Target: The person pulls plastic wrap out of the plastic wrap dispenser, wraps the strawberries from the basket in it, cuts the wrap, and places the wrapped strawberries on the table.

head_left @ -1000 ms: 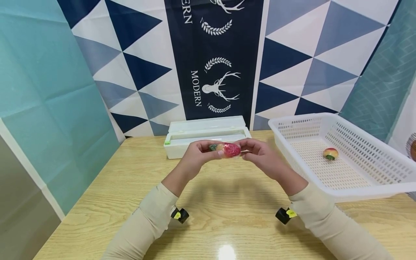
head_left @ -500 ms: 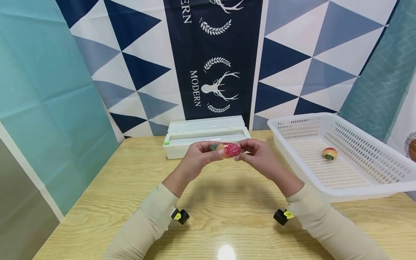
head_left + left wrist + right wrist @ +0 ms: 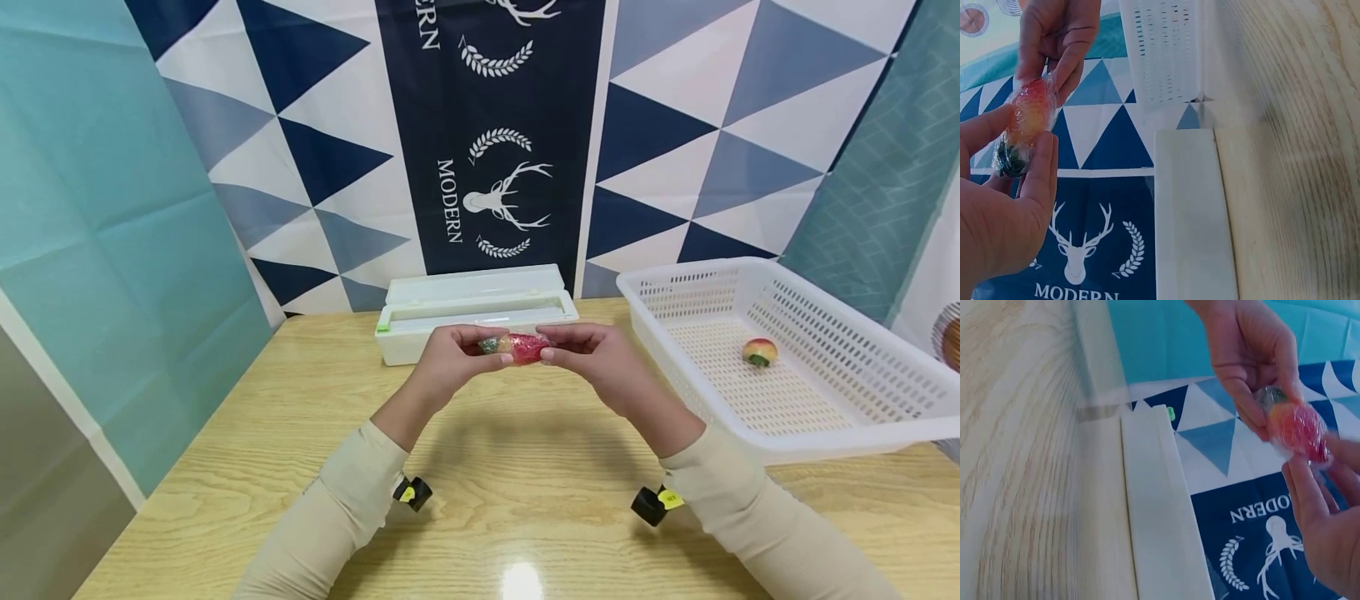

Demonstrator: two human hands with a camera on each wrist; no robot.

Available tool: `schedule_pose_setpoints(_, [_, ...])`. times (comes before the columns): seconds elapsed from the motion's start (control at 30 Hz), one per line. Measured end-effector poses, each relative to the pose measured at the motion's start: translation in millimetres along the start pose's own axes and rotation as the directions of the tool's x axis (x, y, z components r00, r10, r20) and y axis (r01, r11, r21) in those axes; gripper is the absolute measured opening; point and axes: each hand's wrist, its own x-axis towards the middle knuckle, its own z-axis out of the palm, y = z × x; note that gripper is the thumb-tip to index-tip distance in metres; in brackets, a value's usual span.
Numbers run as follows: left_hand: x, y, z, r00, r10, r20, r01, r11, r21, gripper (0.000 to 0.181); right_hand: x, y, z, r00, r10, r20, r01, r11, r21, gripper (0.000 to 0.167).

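A red-and-yellow fruit with green leaves (image 3: 527, 348), peach-like and wrapped in clear, crinkled plastic film, is held above the table between both hands. My left hand (image 3: 444, 367) pinches its leafy end between thumb and fingers. At the red end, my right hand (image 3: 609, 365) pinches it with the thumb on the near side. In the left wrist view, film bunches around the fruit (image 3: 1030, 119) and its dark green leaves. The right wrist view shows shiny film folds over the fruit's red side (image 3: 1300, 431). Just behind the hands stands a long white cling film dispenser (image 3: 480, 292) with its lid up.
On the right stands a white perforated basket (image 3: 705, 408), holding one similar red-and-yellow fruit (image 3: 761, 351) with green leaves. The wooden table (image 3: 525, 508) extends under both forearms. A patterned cloth (image 3: 322, 150) hangs behind. Part of a brown round thing (image 3: 952, 342) shows at the right edge.
My right fingers have shifted on the red end of the fruit, and the thumb now lies flat on its near side. My left hand keeps its pinch, nearly still.
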Motion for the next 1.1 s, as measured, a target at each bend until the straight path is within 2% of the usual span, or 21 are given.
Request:
schedule_pose_setpoints(0.2, [-0.5,-2.8,2.9,1.000,0.011,-0.017,-0.010,0.998,0.069,0.034,0.6,0,5,0.997,0.026,-0.068,-0.027,1.000,-0.006,0.036])
schedule_pose_setpoints(0.3, [0.3,-4.7,4.5,1.000,0.014,-0.028,-0.010,0.994,0.111,0.032,-0.1,0,6,0.995,0.036,-0.089,-0.033,0.999,0.026,0.035])
schedule_pose_setpoints(0.43, [1.3,-5.4,4.7,0.999,0.036,-0.003,-0.035,0.986,0.162,0.033,-0.1,0,6,0.994,0.048,-0.103,-0.043,0.998,0.055,0.034])
schedule_pose_setpoints(0.53, [2.3,-5.9,3.8,0.998,0.060,0.033,-0.066,0.974,0.217,0.037,0.5,1,4,0.994,0.053,-0.100,-0.049,0.998,0.039,0.035])
schedule_pose_setpoints(0.57, [2.4,-6.0,3.8,0.996,0.075,0.044,-0.084,0.964,0.251,0.040,0.8,1,4,0.994,0.054,-0.100,-0.051,0.998,0.031,0.034])
schedule_pose_setpoints(0.6, [2.7,-6.7,3.9,0.993,0.101,0.058,-0.115,0.945,0.305,0.044,0.9,1,3,0.994,0.054,-0.097,-0.052,0.998,0.021,0.034])
schedule_pose_setpoints(0.63, [2.6,-6.8,4.3,0.988,0.137,0.073,-0.154,0.915,0.374,0.049,1.3,1,3,0.994,0.057,-0.097,-0.056,0.998,0.012,0.034])
schedule_pose_setpoints(0.67, [2.5,-6.7,5.2,0.980,0.179,0.089,-0.199,0.874,0.443,0.053,1.7,2,3,0.993,0.062,-0.096,-0.063,0.998,0.000,0.033])
schedule_pose_setpoints(0.7, [1.9,-6.1,6.4,0.968,0.223,0.112,-0.249,0.823,0.511,0.057,2.1,2,3,0.993,0.069,-0.097,-0.070,0.997,-0.010,0.032])
schedule_pose_setpoints(0.73, [1.1,-5.5,8.1,0.953,0.268,0.140,-0.299,0.761,0.576,0.061,2.3,2,3,0.993,0.078,-0.094,-0.080,0.997,-0.019,0.032])
schedule_pose_setpoints(0.8, [-0.5,-3.7,12.0,0.913,0.354,0.204,-0.390,0.606,0.693,0.064,2.0,2,3,0.993,0.090,-0.082,-0.094,0.995,-0.034,0.033])
schedule_pose_setpoints(0.83, [-1.7,-1.7,14.3,0.891,0.387,0.236,-0.428,0.545,0.722,0.064,2.3,2,4,0.992,0.099,-0.076,-0.102,0.994,-0.031,0.032])
schedule_pose_setpoints(0.9, [-3.6,1.1,18.5,0.852,0.431,0.297,-0.486,0.439,0.756,0.057,2.3,3,5,0.993,0.102,-0.056,-0.103,0.995,-0.017,0.033])
schedule_pose_setpoints(0.93, [-4.4,1.8,20.0,0.837,0.446,0.318,-0.503,0.397,0.768,0.053,2.4,3,6,0.994,0.101,-0.042,-0.101,0.995,-0.010,0.033])
schedule_pose_setpoints(0.97, [-5.2,2.6,21.3,0.826,0.456,0.331,-0.512,0.365,0.777,0.048,2.2,4,6,0.995,0.098,-0.028,-0.098,0.995,-0.002,0.033])
schedule_pose_setpoints(1.0, [-6.2,3.5,22.3,0.820,0.462,0.339,-0.518,0.345,0.782,0.043,2.2,5,6,0.995,0.097,-0.011,-0.097,0.995,0.010,0.034])
schedule_pose_setpoints(1.03, [-6.8,3.6,22.9,0.816,0.465,0.342,-0.519,0.333,0.787,0.040,2.0,6,7,0.995,0.100,0.003,-0.100,0.995,0.016,0.034])
schedule_pose_setpoints(1.1, [-7.6,2.8,23.0,0.824,0.455,0.336,-0.506,0.326,0.799,0.035,1.2,7,6,0.993,0.112,0.026,-0.112,0.994,0.009,0.035])
